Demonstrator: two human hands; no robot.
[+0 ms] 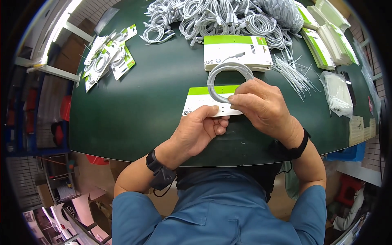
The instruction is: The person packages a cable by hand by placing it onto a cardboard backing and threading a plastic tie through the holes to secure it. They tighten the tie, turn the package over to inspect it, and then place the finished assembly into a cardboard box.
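My left hand (200,130) pinches the near edge of a white backing card with a green top band (204,97), which lies flat on the dark green table (139,102). My right hand (263,105) presses a coiled white cable (228,75) onto that card, fingertips on the lower part of the loop. Just beyond the coil sits a stack of similar green-and-white cards (237,51). Both wrists wear black straps.
A big heap of coiled white cables (220,18) fills the far middle of the table. Finished carded cables (108,55) lie at the far left. White cable ties (294,71), a clear bag (337,92) and stacked packaging (326,41) are at the right.
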